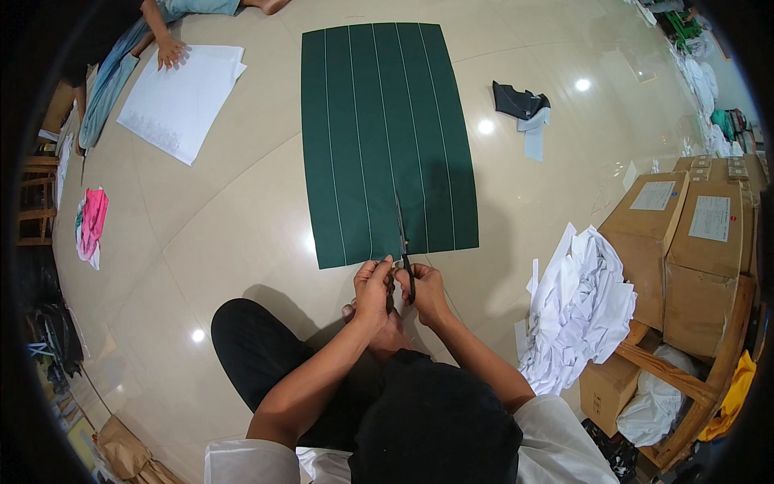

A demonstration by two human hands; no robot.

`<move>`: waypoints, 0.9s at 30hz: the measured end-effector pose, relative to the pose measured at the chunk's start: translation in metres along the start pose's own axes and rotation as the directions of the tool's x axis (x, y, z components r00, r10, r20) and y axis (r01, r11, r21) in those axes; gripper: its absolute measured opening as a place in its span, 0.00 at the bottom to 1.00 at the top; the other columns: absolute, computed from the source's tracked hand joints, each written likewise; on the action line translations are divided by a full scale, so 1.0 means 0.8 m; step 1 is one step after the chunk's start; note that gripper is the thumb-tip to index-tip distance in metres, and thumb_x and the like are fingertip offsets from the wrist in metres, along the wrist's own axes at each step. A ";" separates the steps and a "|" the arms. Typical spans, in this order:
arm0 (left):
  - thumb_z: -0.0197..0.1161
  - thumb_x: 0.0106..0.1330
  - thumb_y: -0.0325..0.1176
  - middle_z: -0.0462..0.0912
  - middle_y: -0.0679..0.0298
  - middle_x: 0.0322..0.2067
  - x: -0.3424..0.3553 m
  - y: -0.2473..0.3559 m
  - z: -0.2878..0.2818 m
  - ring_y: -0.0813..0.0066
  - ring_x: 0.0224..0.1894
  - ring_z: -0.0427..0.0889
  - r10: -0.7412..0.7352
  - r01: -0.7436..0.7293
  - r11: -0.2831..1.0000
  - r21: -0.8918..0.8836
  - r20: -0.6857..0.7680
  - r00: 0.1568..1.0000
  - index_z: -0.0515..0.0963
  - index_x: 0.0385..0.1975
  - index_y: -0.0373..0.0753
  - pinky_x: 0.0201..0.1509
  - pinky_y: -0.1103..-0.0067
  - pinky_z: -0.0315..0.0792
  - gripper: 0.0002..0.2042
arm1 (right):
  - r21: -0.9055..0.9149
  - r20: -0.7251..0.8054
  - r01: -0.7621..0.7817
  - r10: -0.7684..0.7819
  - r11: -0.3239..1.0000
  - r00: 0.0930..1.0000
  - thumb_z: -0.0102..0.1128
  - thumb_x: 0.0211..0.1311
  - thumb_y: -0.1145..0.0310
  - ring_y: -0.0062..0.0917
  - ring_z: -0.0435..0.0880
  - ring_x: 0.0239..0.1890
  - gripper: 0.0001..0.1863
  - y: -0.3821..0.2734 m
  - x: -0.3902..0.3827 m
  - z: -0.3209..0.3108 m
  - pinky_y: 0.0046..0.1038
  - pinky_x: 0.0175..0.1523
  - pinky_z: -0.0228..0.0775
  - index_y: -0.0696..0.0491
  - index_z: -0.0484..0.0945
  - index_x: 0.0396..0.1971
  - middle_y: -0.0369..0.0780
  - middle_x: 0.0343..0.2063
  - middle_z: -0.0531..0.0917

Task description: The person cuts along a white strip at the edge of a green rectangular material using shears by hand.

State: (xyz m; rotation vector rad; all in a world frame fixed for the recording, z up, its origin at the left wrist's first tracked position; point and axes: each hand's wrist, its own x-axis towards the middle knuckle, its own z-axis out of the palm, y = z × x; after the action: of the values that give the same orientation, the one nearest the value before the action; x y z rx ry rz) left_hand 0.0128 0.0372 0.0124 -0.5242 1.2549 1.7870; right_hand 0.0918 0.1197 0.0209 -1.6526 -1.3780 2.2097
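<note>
Right hand [427, 289] grasping black-handled scissors [401, 222] just off the green sheet's near edge, blades reaching over the sheet. Left hand [372, 288] beside it, fingers bunched at that same edge; can't tell if it's gripping the sheet. Green sheet [390, 145] lies on the tiled floor [234, 210], ruled with pale lengthwise lines. White scrap heap [579, 306] right of its near end, cardboard boxes [637, 218] past that. Pink cloth [93, 218] well off to its left. Dark scrap [520, 101] right of its far half. White sheet [181, 105] left of its far half, another person's hand [171, 53] resting on it.
</note>
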 end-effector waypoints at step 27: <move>0.66 0.69 0.34 0.67 0.76 0.14 0.001 -0.001 -0.001 0.89 0.13 0.60 0.002 -0.002 1.000 0.001 -0.015 1.000 0.69 0.20 0.45 0.17 0.85 0.52 0.16 | 0.017 0.009 -0.005 0.004 1.000 1.000 0.71 0.55 0.61 0.15 0.72 0.12 0.16 -0.004 0.001 0.000 0.20 0.18 0.61 0.54 0.75 0.19 0.33 0.12 0.75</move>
State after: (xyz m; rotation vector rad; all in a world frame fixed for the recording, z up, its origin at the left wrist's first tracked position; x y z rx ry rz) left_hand 0.0129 0.0369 0.0109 -0.5367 1.2667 1.7873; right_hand 0.0902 0.1222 0.0220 -1.6439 -1.3553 2.2277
